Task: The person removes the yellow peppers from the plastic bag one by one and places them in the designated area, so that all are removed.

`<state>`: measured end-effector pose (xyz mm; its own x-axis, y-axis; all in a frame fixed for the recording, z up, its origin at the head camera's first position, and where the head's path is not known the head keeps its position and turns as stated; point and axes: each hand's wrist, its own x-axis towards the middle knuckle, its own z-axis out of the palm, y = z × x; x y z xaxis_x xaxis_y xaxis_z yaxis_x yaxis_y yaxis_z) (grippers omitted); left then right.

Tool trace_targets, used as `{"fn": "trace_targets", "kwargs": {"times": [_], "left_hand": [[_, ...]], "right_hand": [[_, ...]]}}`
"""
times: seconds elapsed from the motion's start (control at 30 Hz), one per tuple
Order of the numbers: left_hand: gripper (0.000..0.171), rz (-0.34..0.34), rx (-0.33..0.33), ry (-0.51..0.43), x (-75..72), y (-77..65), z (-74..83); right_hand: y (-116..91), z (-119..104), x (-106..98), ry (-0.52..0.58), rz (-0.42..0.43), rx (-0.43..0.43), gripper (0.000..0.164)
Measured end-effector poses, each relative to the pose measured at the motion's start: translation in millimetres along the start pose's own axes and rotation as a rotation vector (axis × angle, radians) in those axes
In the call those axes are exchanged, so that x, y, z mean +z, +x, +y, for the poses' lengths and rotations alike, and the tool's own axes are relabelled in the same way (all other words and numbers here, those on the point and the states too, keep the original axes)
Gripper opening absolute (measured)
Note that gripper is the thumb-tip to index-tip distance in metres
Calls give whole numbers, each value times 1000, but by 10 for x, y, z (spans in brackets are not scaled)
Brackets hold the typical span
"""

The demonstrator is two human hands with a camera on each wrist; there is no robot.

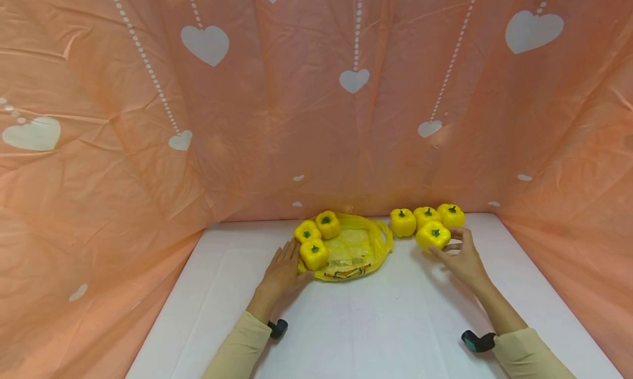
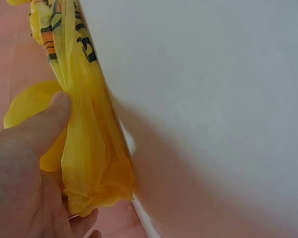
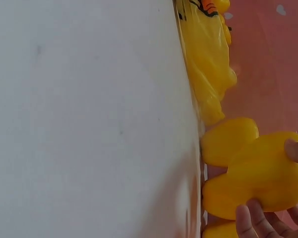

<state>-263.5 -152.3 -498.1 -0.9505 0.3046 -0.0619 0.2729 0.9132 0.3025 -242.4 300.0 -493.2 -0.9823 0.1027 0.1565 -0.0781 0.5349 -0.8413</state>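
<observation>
In the head view my right hand (image 1: pixel 464 258) holds a yellow bell pepper (image 1: pixel 433 236) by its side, thumb at the front and fingers around the right. That pepper (image 3: pixel 268 171) appears lifted in the right wrist view, overlapping others behind it. My left hand (image 1: pixel 283 274) rests along the left edge of a yellow plastic bag (image 1: pixel 378 255), its fingers extended beside the peppers. Its thumb (image 2: pixel 57 106) touches the bag in the left wrist view. Three yellow bell peppers, the nearest one (image 1: pixel 314 255) closest to my left hand, sit on the bag's left part.
Three more bell peppers stand in a row at the back right, from the left one (image 1: pixel 403 223) to the right one (image 1: pixel 451 215). Everything lies on a white table (image 1: pixel 356 329). A pink curtain (image 1: pixel 296 121) with white hearts hangs behind and at both sides.
</observation>
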Motion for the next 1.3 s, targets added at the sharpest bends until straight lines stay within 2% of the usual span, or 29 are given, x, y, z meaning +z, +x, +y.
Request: {"fn": "trace_targets", "kwargs": {"times": [0.33, 0.67, 0.93, 1.3], "left_hand": [[95, 4, -2, -13, 1, -9, 12], [95, 5, -11, -21, 10, -9, 10], [95, 2, -12, -20, 6, -18, 17], [95, 0, -9, -18, -3, -20, 15]], "right_hand": [[14, 40, -146, 24, 24, 72, 88], [24, 101, -235, 72, 81, 120, 85], [52, 159, -315, 87, 61, 195, 91], [132, 247, -349, 105, 98, 324, 92]]}}
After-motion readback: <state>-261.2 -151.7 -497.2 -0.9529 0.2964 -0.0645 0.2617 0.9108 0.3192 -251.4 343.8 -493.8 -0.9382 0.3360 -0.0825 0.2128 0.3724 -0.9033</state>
